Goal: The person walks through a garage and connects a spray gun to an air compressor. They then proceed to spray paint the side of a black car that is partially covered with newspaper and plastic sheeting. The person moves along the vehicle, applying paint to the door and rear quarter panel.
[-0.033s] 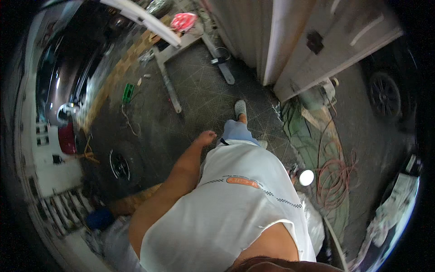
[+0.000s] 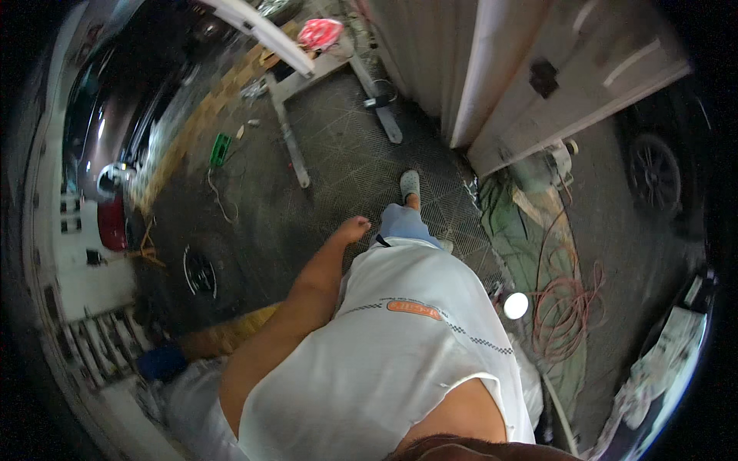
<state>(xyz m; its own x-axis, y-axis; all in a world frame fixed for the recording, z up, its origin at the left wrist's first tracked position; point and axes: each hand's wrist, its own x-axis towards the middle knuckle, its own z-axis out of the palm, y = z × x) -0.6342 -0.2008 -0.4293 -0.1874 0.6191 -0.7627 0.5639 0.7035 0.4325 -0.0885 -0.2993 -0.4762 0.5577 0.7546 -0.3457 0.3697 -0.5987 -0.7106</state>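
Note:
My left arm reaches forward along my left side, and my left hand (image 2: 355, 228) hangs beside my blue shorts (image 2: 407, 221). Its fingers look curled in, with no object showing in them. The white sleeveless shirt (image 2: 415, 307) covers my body, and my right hand and forearm are out of sight. Ahead of me, one grey clog (image 2: 410, 184) is planted on the patterned floor (image 2: 346, 154); the other is mostly hidden by the shorts.
A metal frame with two floor legs (image 2: 290, 146) stands ahead, below a red-and-white bundle (image 2: 319, 34). Left are a green crate-like object (image 2: 221, 149), a cord and a wheel (image 2: 201, 272). Right lie a green tarp (image 2: 503, 215) and coiled reddish hose (image 2: 565, 307), near a large panel (image 2: 576, 84).
The view has shifted slightly, so the surroundings sit a little differently in the picture. My left hand keeps about the same place beside the shorts.

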